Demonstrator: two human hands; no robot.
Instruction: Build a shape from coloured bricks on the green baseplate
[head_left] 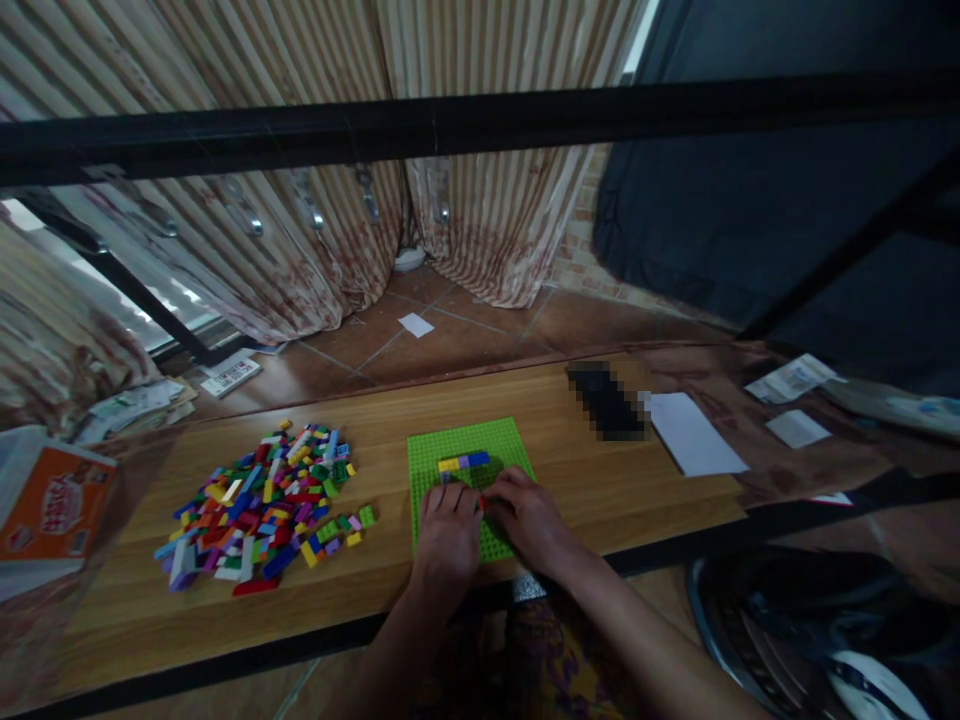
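Both hands, left (448, 530) and right (527, 515), pressed fingertips-down on green baseplate (469, 450) at worktop (600, 480) front edge; grip hidden, cannot tell. Likely risks: baseplate sliding off, short brick row (463, 462) popping loose under uneven pressure.

Left hand (448, 528) and right hand (527, 516) lie palm-down, side by side, fingertips meeting.
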